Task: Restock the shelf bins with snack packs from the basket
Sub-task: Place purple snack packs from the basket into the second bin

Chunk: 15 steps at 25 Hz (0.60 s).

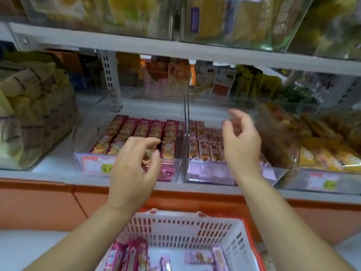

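Our left hand (134, 169) hovered over the front of the left shelf bin (91, 165), fingers loosely curled and apart. As far as we could tell it held nothing, though its fingertips came down close to the dark red snack packs (136, 128). Those packs stood on edge in tight rows, faces toward the aisle, probably so that shoppers could read them and the bin would take more. A pink pack (166, 171) lay low against the clear front wall, just beside the thumb.

Our right hand (242, 143) hung over the right shelf bin (211, 173), fingers relaxed and half spread, and it held nothing either. Beneath it the lilac snack packs (203, 151) filled only the front part, leaving bare floor toward the back. A clear divider (186, 122) kept the two flavours apart, which we took as the reason each hand worked its own side.

The basket (187, 229) sat below our forearms, right against the shelf base, so the reach from it up to the bins was short. It held pink packs (134, 255) on its left and lilac packs (197, 258) on its right, matching the bins above.

With stock left in the basket, we judged the restocking unfinished. Other clear bins flanked ours, with pale wrapped goods (29, 114) to the left and yellow ones (322, 153) to the right.
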Motion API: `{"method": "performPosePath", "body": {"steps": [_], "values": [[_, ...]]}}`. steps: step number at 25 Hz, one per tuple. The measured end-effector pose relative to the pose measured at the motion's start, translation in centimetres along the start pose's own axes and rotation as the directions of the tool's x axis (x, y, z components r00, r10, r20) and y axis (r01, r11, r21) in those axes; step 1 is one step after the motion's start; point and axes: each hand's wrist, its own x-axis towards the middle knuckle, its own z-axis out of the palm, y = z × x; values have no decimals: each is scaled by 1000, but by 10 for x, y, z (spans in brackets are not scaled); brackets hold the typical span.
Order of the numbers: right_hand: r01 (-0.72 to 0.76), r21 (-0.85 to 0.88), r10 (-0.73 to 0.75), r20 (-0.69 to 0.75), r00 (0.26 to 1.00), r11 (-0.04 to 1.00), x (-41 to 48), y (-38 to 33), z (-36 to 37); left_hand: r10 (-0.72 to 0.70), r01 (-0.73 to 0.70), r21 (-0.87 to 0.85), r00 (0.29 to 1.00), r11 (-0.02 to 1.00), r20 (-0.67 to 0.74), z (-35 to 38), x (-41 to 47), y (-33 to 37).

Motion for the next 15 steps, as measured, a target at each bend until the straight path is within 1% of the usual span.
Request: {"method": "performPosePath", "body": {"steps": [1,2,3,4,5,6,7,8,9,10,11,12,13,15], "values": [[48,90,-42,-66,997,995,-26,0,-10,-7,7,8,1000,1000,8,-3,-16,-2],[63,150,-48,-104,993,987,-57,5,-18,-31,29,32,998,999,61,-4,-38,-5],[43,175,-21,-123,992,984,-88,15,-23,-71,64,58,989,996,129,0,-60,-9],[-27,177,48,-116,992,984,-117,29,-25,-130,116,78,970,990,207,6,-87,-17],[-139,160,152,-75,986,977,-145,45,-24,-211,189,99,932,977,296,13,-114,-24],[-268,97,268,10,963,959,-170,65,-21,-295,265,132,873,955,388,23,-140,-30],[-395,-12,393,138,909,918,-194,88,-18,-374,324,186,794,928,480,33,-167,-37],[-496,-154,519,271,811,855,-214,114,-15,-436,362,245,709,899,555,44,-190,-42],[-563,-291,634,378,674,773,-231,137,-12,-489,396,293,620,870,614,56,-209,-47],[-599,-399,718,444,536,694,-246,158,-11,-535,441,324,536,837,653,69,-226,-51],[-617,-467,768,475,430,634,-258,175,-11,-571,495,338,459,801,681,81,-238,-55],[-626,-511,799,484,358,590,-269,188,-12,-591,539,346,386,768,708,94,-249,-58],[-628,-543,819,483,309,557,-276,197,-13,-604,572,356,327,738,727,105,-256,-59],[-632,-571,834,492,248,525,-286,209,-11,-646,622,396,242,676,724,121,-264,-70]]}}
